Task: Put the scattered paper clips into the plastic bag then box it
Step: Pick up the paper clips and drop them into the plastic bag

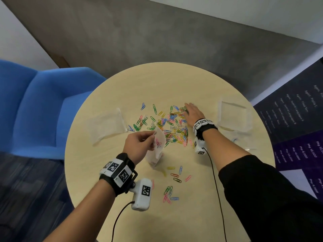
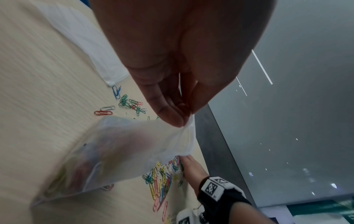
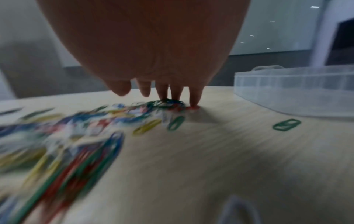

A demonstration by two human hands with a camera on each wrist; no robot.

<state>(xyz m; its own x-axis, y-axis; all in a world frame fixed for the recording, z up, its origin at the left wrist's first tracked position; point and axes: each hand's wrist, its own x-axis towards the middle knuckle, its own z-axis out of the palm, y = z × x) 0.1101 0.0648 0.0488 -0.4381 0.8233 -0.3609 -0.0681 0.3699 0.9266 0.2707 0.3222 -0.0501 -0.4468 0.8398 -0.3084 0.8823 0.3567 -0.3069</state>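
Coloured paper clips (image 1: 172, 124) lie scattered over the middle of the round table (image 1: 122, 215), with a smaller group (image 1: 172, 182) nearer me. My left hand (image 1: 139, 145) pinches the rim of a small clear plastic bag (image 1: 157, 149) and holds its mouth up; a few clips show inside the bag (image 2: 107, 154). My right hand (image 1: 191, 112) reaches to the far side of the pile, fingers extended, fingertips (image 3: 194, 97) pressing down on clips (image 3: 168, 104). A clear plastic box (image 1: 234, 117) stands at the right.
A second clear bag (image 1: 108, 126) lies flat at the table's left. A blue armchair (image 1: 35, 105) stands left of the table. Cables (image 1: 216, 189) from the wrist cameras trail over the near table edge. The box (image 3: 298, 89) is close to my right hand.
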